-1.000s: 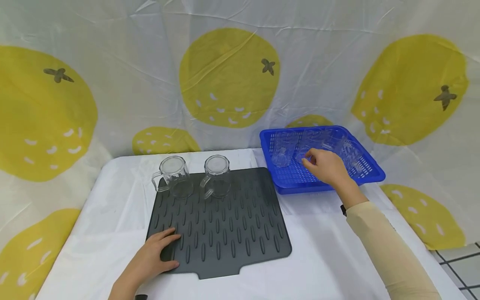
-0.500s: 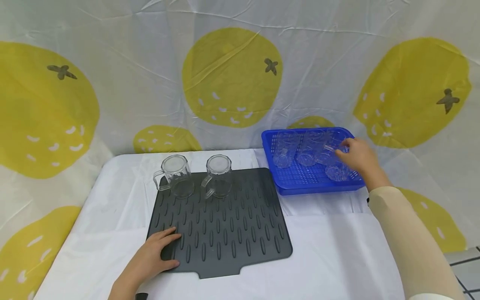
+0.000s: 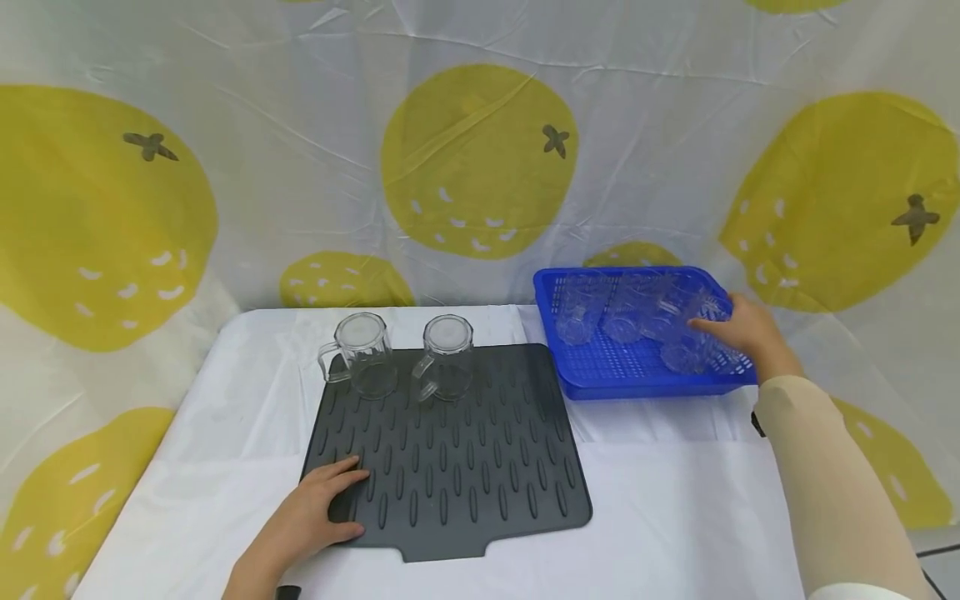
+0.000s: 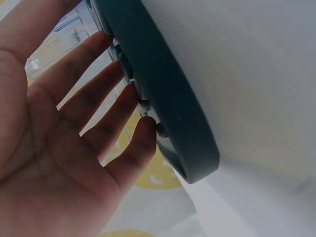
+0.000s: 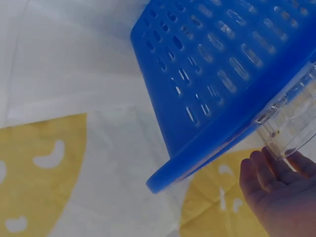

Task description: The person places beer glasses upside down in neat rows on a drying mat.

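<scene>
My left hand (image 3: 307, 512) rests on the left edge of a dark grey ribbed drying mat (image 3: 450, 467), fingers spread; in the left wrist view its fingertips (image 4: 146, 129) touch the mat's ribbed side. Two clear glass mugs (image 3: 367, 358) stand upside down at the mat's back edge. My right hand (image 3: 750, 333) reaches over the right side of a blue plastic basket (image 3: 637, 389), beside the glass mugs (image 3: 684, 354) lying in it. In the right wrist view, its fingertips touch the end of a clear mug (image 5: 284, 131), without visibly closing round it; the thumb is hidden there.
The white-covered table (image 3: 660, 492) extends round the mat and basket. Behind hangs a white curtain (image 3: 315, 167) printed with yellow fruit. The basket's raised rim (image 5: 160, 180) lies beside my right hand.
My right hand has moved right, from above the middle of the basket to its right side, and lower among the mugs. My left hand stays on the mat. The view has shifted slightly.
</scene>
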